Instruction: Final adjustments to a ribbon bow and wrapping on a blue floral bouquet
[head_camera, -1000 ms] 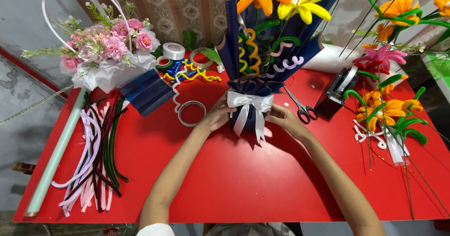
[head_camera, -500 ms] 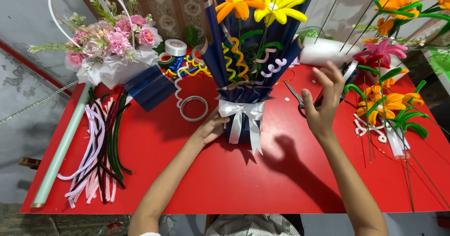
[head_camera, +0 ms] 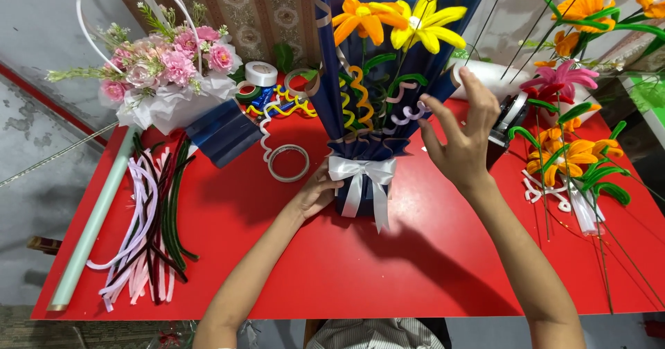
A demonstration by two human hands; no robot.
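A bouquet (head_camera: 374, 79) wrapped in dark blue paper stands upright on the red table (head_camera: 415, 266). It holds an orange and a yellow pipe-cleaner flower and curly stems, and a white ribbon bow (head_camera: 361, 176) ties its base. My left hand (head_camera: 315, 193) grips the base just left of the bow. Raised beside the right edge of the wrap, my right hand (head_camera: 460, 134) has its fingers spread and holds nothing.
A pink flower arrangement (head_camera: 166, 72) with a white hoop sits far left. Pipe cleaners (head_camera: 149, 217) and a pale green roll (head_camera: 93, 221) lie at the left. A tape ring (head_camera: 288, 163), ribbon spools (head_camera: 261, 73), folded blue paper (head_camera: 225, 133) and loose orange flowers (head_camera: 568, 155) surround the bouquet.
The bouquet has been stood more upright. My right hand left the bow, rose and moved to the wrap's right edge. My left hand stays at the base.
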